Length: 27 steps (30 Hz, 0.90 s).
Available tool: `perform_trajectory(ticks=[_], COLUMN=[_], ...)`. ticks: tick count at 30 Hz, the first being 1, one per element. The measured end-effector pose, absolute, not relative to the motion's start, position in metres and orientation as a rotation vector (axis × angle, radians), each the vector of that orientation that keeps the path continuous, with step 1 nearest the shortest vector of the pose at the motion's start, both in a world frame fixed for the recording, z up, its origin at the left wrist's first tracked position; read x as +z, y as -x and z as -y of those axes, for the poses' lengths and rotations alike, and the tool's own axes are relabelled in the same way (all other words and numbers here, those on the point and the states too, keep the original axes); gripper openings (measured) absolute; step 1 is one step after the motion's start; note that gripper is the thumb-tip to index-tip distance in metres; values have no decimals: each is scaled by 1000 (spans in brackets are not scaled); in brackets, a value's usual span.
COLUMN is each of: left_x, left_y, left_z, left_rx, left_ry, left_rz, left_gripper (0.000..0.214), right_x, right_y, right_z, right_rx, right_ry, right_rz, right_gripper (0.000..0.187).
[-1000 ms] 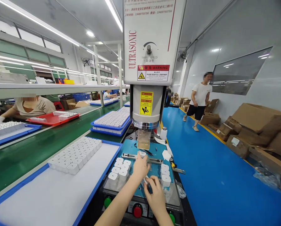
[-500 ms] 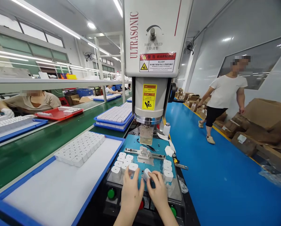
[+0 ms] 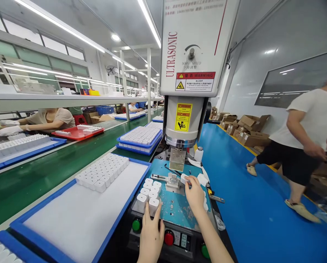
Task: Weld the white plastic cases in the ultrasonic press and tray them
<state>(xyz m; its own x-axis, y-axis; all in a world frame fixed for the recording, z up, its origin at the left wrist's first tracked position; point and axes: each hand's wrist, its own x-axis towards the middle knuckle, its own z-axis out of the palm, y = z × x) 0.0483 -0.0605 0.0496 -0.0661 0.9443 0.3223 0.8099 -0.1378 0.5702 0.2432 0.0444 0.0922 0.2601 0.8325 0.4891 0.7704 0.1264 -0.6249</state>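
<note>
My left hand [image 3: 151, 228] has its fingers on both sides of a white plastic housing [image 3: 153, 205], which stands upright at the front of a group of similar housings [image 3: 145, 191] on the machine's left side. In my right hand [image 3: 194, 191] another white housing [image 3: 183, 178] is pinched by the fingertips, just right of the metal fixture [image 3: 173, 182]. Above that fixture hangs the metal horn [image 3: 177, 159] of the ultrasonic press [image 3: 189, 82]. My right wrist and forearm partly hide more housings [image 3: 205, 202] at the base's right edge.
To the left lies a blue-rimmed tray [image 3: 56, 193] with rows of white housings [image 3: 103, 171]. Stacked trays [image 3: 138, 138] stand behind it. Green buttons [image 3: 136, 224] and a red button [image 3: 169, 237] line the base's front. A person [image 3: 303, 135] walks at right; another worker [image 3: 52, 118] sits at left.
My left hand has brought its housing down to the front of the left group. My right hand has carried its housing forward and right, beside the fixture. The walking person is nearer.
</note>
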Motion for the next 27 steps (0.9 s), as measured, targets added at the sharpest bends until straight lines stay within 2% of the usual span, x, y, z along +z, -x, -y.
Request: perform_trajectory(ticks=[14,23,27], left_x=[45,34,29], left_y=[-48,-45,-38], left_z=[59,53,55], left_rx=[964,1052,1142], left_ry=[-1886,-1926,-2006], left_rz=[-1950,-1956,-1885], left_gripper=[48,47,39], right_x=[82,80,77], right_y=[-229,-214,-216], right_z=[-90,-97,-96], right_rx=[233,227,223], right_ry=[1573,1578,1575], right_rz=[1676,1732,1721], right_gripper=[30,24,25])
